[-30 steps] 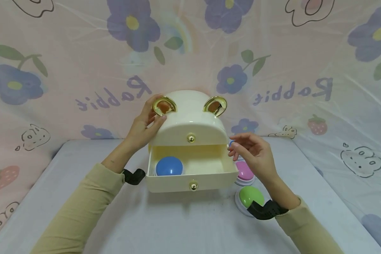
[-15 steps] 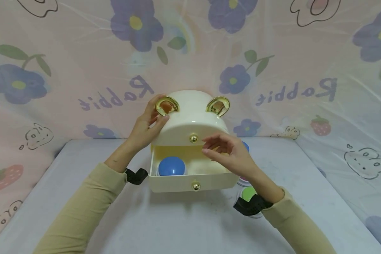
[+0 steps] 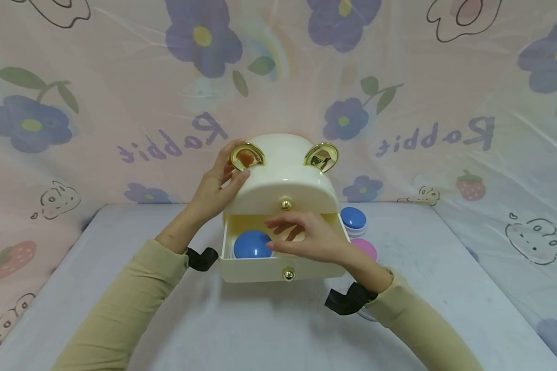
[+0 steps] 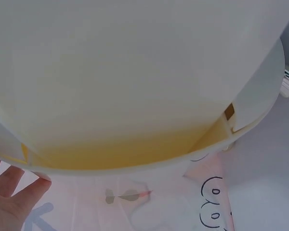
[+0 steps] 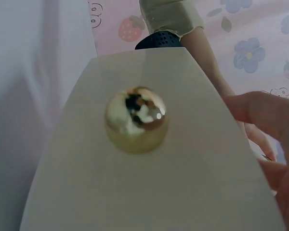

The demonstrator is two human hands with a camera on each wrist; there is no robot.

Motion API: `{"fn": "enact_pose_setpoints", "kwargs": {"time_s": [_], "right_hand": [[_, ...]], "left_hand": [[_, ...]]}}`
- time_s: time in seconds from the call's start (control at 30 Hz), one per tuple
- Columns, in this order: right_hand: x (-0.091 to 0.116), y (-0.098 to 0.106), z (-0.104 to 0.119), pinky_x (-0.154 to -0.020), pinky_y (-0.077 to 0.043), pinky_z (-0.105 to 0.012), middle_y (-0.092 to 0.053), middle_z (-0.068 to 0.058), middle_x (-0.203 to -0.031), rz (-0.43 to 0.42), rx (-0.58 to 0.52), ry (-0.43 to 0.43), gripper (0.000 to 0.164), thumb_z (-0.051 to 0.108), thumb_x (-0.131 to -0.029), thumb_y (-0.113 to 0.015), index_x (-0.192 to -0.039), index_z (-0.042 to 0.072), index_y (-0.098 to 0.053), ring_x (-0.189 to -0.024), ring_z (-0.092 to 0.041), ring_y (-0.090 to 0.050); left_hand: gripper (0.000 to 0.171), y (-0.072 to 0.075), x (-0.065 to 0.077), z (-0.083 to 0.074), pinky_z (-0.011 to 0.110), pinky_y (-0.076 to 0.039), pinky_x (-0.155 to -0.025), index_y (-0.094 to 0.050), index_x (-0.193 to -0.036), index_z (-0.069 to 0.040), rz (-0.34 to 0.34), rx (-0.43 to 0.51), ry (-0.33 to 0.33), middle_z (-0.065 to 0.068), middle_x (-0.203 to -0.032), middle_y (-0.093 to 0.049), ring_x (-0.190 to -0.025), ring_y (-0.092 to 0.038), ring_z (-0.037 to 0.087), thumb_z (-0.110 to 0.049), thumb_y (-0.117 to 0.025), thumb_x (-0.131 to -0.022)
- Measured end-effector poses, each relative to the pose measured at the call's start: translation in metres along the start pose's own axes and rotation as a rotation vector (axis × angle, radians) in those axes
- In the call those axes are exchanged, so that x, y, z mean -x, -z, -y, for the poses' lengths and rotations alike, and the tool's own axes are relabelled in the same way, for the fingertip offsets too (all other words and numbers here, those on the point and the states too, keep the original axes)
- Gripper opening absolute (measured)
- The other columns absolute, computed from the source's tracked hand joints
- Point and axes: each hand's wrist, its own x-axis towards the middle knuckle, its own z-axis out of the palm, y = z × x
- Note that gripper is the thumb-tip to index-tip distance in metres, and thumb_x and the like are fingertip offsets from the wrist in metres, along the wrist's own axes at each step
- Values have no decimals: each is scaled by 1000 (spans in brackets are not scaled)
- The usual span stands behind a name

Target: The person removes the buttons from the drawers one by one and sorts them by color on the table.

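In the head view, a cream drawer box (image 3: 280, 180) with gold ears stands in the middle, its lower drawer (image 3: 255, 270) pulled out. My left hand (image 3: 220, 188) grips the box at its left ear (image 3: 247, 155), thumb in front and fingers behind. Inside the drawer, at its left end, sits a blue dome-topped button (image 3: 252, 244). My right hand (image 3: 308, 234) is over the drawer, fingers parted and slightly bent, thumb tip right at the dome's right edge. A gold knob (image 5: 136, 119) on the drawer front fills the middle of the right wrist view.
Right of the box, another blue button (image 3: 353, 218) and a pink one (image 3: 364, 249) stand on the white-covered table (image 3: 190, 319). The right forearm partly covers the pink one. A printed cloth (image 3: 278, 77) hangs behind.
My right hand has moved left, from beside the drawer's right wall to the blue button inside. My left hand stays on the ear. The blue button outside the drawer shows again.
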Motion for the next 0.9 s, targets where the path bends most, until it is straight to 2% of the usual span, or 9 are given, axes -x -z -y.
{"fn": "enact_pose_setpoints", "kwargs": {"time_s": [0.3,0.47,0.63,0.73,0.9], "right_hand": [[-9,-6,4,-79,-56,-23,-67,-8,-119,121,59,-11,45,22,-84,-75,-123,3,-63,-105,-22,-65],[-16,-7,4,-90,-54,-29,-67,-6,-119,162,90,-38,47,25,-83,-75,-124,5,-63,-108,-20,-63],[-24,-8,1,-101,-47,-34,-66,-1,-122,241,171,-55,47,27,-83,-75,-125,10,-64,-113,-15,-60],[-28,-8,1,-103,-46,-35,-65,-1,-124,282,205,-46,46,26,-83,-75,-125,11,-64,-115,-14,-58],[-32,-8,2,-106,-44,-37,-64,-4,-127,326,189,-44,46,21,-83,-76,-126,9,-64,-120,-17,-56]], "left_hand": [[57,-2,0,0,54,-38,-107,-28,-147,-28,-3,-4,-9,12,-137,-50,-128,-50,30,-17,-54,-98],[57,-2,0,1,55,-38,-107,-27,-147,-28,-2,-5,-9,11,-138,-49,-128,-49,30,-17,-54,-98],[57,-2,0,1,54,-38,-107,-27,-147,-28,1,-1,-6,12,-138,-49,-129,-49,30,-17,-54,-98],[57,-1,-1,1,54,-38,-107,-28,-147,-28,-4,-8,-8,12,-138,-49,-129,-49,31,-17,-54,-98],[57,0,-1,2,55,-38,-107,-27,-147,-28,-7,-10,-12,12,-139,-48,-129,-49,32,-17,-54,-98]]}}
